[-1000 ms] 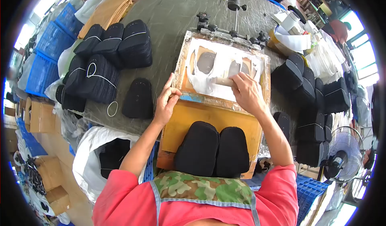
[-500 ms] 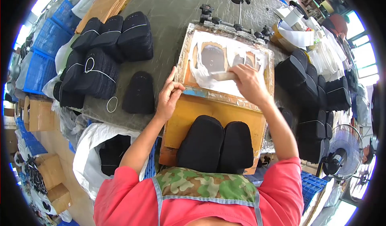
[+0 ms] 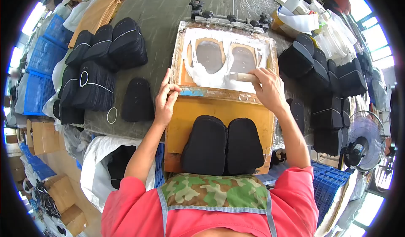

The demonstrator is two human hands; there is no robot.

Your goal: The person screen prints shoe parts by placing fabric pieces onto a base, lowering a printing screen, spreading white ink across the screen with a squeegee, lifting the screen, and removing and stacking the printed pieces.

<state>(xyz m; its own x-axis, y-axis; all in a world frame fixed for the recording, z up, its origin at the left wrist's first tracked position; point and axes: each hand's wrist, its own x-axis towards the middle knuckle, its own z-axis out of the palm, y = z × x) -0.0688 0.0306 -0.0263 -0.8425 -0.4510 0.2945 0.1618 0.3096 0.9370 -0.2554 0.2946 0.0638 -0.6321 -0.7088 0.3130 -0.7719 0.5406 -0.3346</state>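
A screen-printing frame lies over a yellow-brown board, with white ink spread around two sole-shaped openings. My right hand grips a light-coloured squeegee, whose blade rests on the screen below the right opening. At the frame's lower left corner, my left hand holds on, index finger pointing up along the side and the other fingers curled at the edge. Two stacks of black insoles sit side by side on the board, close to my body.
Banded stacks of black insoles stand at the left, and more at the right. A loose insole and a rubber band lie left of the frame. A clamp holds the frame's far side. A fan stands right.
My right hand has brought the squeegee down the screen toward me, and the right opening now shows more fully. My left hand stays at the frame's corner. The whole view has shifted slightly.
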